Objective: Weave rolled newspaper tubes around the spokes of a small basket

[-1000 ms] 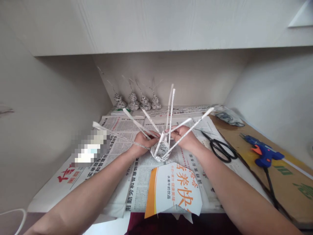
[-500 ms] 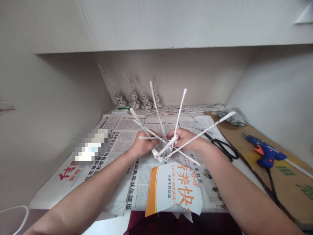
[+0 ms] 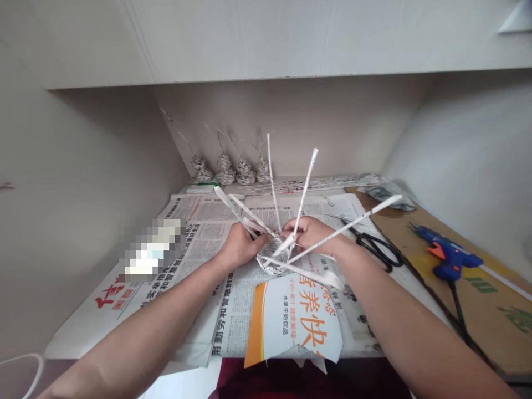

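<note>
A small round basket woven from rolled newspaper (image 3: 272,266) is held between my hands over the newspaper-covered table. Several stiff white paper tubes (image 3: 306,185) stick up and outward from its rim. My left hand (image 3: 241,244) grips the basket's left side, thumb over the rim and fingers curled. On the far right side, my right hand (image 3: 310,233) pinches the rim with bent fingers, among the tubes. Its fingertips are partly hidden behind the tubes. Beneath the basket lies a cut piece of printed card (image 3: 295,321) with orange lettering.
Several woven gourd shapes (image 3: 225,169) stand along the back wall, beside a bundle of paper tubes (image 3: 316,184). Black scissors (image 3: 378,249) lie to the right. A blue glue gun (image 3: 451,257) rests on cardboard (image 3: 490,327). Newspaper (image 3: 195,238) covers the table.
The basket has turned slightly in my hands, so the tubes point in somewhat different directions. One tube near the front now lies lower across the rim, blurred at its tip. Both hands keep their hold.
</note>
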A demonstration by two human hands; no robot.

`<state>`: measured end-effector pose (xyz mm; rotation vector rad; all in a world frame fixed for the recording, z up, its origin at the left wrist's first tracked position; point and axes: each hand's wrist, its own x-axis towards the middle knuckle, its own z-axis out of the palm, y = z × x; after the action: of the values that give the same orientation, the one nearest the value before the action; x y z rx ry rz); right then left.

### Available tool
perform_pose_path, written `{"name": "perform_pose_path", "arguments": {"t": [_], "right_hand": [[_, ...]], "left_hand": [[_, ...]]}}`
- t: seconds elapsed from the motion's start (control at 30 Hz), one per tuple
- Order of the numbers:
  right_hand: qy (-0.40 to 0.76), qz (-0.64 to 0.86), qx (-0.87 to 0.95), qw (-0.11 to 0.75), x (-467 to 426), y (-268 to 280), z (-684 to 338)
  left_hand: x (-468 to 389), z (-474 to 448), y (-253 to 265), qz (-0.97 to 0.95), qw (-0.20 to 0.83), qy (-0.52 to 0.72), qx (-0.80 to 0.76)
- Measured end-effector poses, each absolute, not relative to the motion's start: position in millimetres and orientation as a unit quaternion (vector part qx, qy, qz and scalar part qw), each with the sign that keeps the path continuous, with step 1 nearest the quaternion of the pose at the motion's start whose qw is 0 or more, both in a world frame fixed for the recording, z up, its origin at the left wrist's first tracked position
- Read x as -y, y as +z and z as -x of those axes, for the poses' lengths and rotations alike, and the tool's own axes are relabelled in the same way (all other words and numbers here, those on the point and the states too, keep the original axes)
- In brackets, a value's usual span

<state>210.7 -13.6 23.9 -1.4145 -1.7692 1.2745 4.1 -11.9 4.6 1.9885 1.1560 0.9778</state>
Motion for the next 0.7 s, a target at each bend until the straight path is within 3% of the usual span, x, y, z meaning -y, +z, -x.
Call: {"name": "perform_pose_path", "arguments": {"t": [0.47,0.7], "right_hand": [[0.423,0.515,0.689,0.285,12,12,-202],[0.473,0.513,0.642,0.317,17,12,-201]], "left_hand": [[15,-6,9,-0.737,0.288,0.363,-0.492],[16,-7,9,-0.739,0.287,0.386,-0.472]]}}
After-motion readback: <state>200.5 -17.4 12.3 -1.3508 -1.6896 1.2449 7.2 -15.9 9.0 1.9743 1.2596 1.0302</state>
